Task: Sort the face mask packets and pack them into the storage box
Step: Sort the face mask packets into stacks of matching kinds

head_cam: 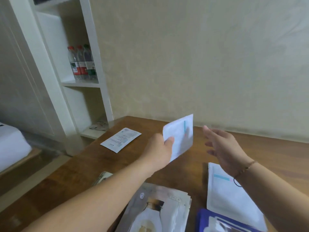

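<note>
My left hand [159, 148] reaches out over a brown wooden surface [83, 166], its grip pinched on the lower left edge of a white face mask packet [179, 136] with a light blue stripe, thumb on the near face, holding it tilted up in the air above the surface. My right hand [220, 145] hovers just to the right of that packet, apart from it, grip loose with fingers spread and holding nothing; a thin bracelet [245, 168] circles its wrist. Farther away on the left of the surface lies a single white packet with printed text [120, 139], flat and well apart from the others. Close to me, a loose stack of packets with pictures on them [158, 208] lies under my left forearm. To its right lies another white packet with a blue stripe [230, 200], partly under my right forearm, and a dark blue packet [222, 222] overlaps its near edge. Beyond the surface on the left stands a white shelf [80, 83] with several water bottles [82, 64] standing on it, against a pale wall [200, 56]
</note>
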{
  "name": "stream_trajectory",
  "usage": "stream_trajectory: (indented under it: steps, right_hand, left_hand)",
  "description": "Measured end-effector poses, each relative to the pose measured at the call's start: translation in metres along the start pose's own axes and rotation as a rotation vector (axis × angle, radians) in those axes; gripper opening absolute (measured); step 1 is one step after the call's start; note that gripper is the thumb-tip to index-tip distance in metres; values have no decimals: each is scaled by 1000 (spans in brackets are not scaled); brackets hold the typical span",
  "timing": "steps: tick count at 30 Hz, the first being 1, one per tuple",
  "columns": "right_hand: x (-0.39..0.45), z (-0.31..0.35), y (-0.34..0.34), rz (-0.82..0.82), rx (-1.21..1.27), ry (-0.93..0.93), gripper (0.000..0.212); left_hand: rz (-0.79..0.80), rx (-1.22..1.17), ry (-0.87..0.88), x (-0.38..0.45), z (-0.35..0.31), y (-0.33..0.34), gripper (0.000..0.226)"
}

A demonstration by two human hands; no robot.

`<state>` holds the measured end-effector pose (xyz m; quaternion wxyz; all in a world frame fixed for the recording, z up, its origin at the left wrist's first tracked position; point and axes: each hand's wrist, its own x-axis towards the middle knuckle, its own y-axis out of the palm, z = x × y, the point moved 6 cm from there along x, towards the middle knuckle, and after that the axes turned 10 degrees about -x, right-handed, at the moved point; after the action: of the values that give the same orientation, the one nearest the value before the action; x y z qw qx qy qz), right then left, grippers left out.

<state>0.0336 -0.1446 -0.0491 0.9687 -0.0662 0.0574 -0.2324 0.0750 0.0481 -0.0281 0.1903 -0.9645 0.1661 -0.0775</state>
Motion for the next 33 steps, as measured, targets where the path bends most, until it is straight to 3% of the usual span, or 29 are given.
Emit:
stream_trajectory:
  steps: [2, 4, 8, 12, 17, 20, 28, 33]
  right_hand:
    - [-9, 2, -12, 68, 49, -14, 30]
    - [-18, 5, -21, 163, 77, -42, 17]
    - [-21, 9, -57, 129, -73, -97, 10]
    - [-7, -6, -82, 177, -408, -28, 16]
    - [8, -22, -77, 243, -876, -56, 16]
    - [12, -28, -79, 244, -950, -71, 15]
    - [9, -35, -90, 235, -1106, -179, 5]
    - [6, -43, -88, 271, -1156, -206, 25]
  left_hand:
    - [193, -686, -231, -13, -7, 19, 18]
    - [284, -939, -310, -23, -14, 31, 21]
    - [357, -660, -249, -26, -8, 42, 20]
    - [331, -172, -204, -24, -1, 51, 18]
    - [437, 303, -142, -32, -5, 84, 20]
    - [457, 514, -81, -32, -10, 97, 30]
    - [484, 590, -45, -27, -8, 106, 32]
    - [510, 577, -80, -24, 1, 101, 35]
